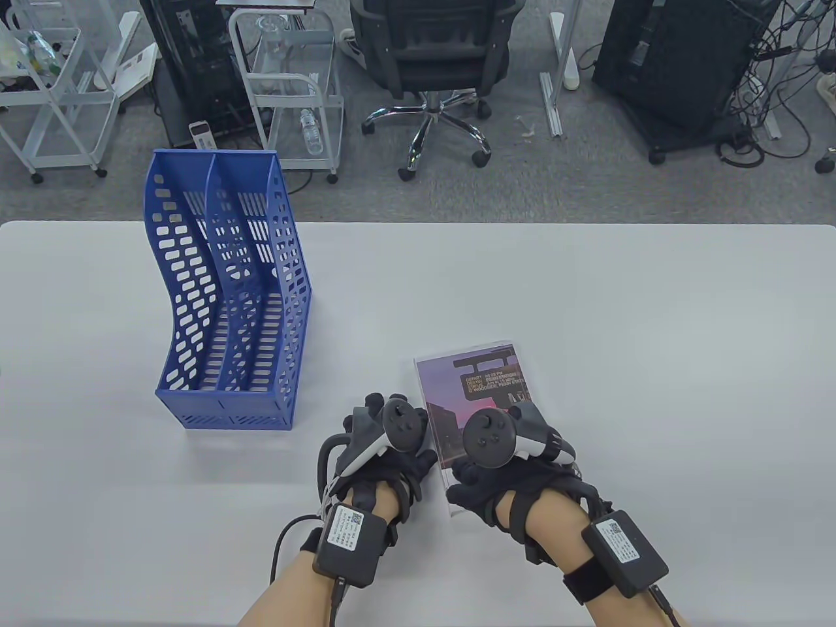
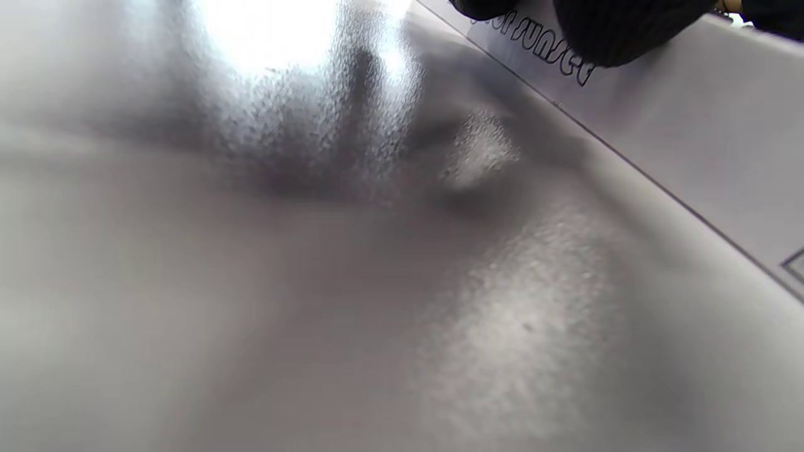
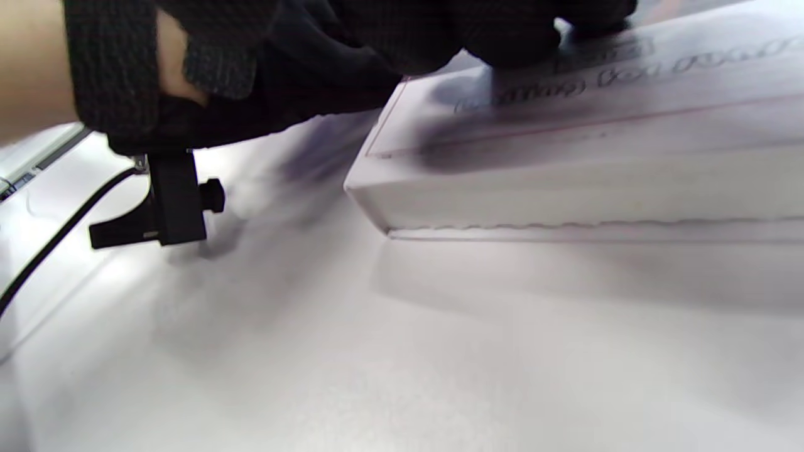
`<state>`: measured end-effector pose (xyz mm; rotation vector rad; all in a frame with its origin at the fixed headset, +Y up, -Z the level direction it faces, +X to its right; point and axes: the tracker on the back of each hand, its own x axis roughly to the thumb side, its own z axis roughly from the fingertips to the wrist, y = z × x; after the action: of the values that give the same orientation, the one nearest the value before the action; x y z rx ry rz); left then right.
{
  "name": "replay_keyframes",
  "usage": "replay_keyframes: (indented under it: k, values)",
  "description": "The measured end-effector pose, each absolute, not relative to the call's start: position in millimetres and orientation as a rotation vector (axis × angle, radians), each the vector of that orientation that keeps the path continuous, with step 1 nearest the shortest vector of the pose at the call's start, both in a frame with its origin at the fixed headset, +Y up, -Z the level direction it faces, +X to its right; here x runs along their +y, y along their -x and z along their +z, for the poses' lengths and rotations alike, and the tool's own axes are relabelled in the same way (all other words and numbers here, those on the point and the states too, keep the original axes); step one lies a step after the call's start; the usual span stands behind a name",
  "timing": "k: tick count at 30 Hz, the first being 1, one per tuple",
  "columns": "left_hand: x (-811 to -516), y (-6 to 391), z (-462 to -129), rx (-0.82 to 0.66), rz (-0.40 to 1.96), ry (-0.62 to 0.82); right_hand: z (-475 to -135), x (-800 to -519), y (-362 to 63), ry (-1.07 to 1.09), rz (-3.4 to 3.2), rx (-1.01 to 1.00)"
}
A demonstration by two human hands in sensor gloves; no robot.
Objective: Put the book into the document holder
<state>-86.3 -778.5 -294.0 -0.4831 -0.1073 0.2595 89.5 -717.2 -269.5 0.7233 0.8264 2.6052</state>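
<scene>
- Table view: the blue document holder (image 1: 225, 294) stands upright on the left part of the white worktop (image 1: 588, 294), its open slots facing up and toward the near side, two perforated dividers between them.
- Well to its right, near the front edge, the book (image 1: 480, 385) lies flat on the worktop with its purple-pink cover up; it is well apart from the holder.
- The left hand (image 1: 382, 457) sits just beside the book's left edge, palm down, tracker on its back. In the left wrist view its gloved fingertips (image 2: 619, 31) touch the book's (image 2: 691, 113) white side, where printed lettering shows; whether they grip it I cannot tell.
- The right hand (image 1: 506, 467) rests over the near part of the cover, its tracker hiding much of it in the table view.
- In the right wrist view the right hand's fingers (image 3: 502, 34) curl down and press on the top face of the book (image 3: 565, 182) near its corner; the page block faces the camera and the book lies flat on the worktop (image 3: 314, 351).
- Beyond the far edge stand an office chair (image 1: 431, 59), white wire carts (image 1: 287, 91) and black computer cases (image 1: 679, 59) on grey carpet.
</scene>
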Motion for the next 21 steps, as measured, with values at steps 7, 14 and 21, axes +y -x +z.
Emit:
replay_keyframes:
  k: [7, 14, 21]
  values:
    - [-754.3, 99.1, -283.0, -0.138, 0.473, 0.494, -297.6, -707.2, -134.0, -0.573, 2.598, 0.47]
    - [-723.3, 58.6, -245.5, -0.369, 0.244, 0.464, -329.3, -738.9, -155.9, -0.532, 2.611, 0.417]
    - [-744.6, 36.5, -228.2, -0.479, 0.104, 0.641, -330.7, -752.2, -143.9, -0.536, 2.681, 0.541]
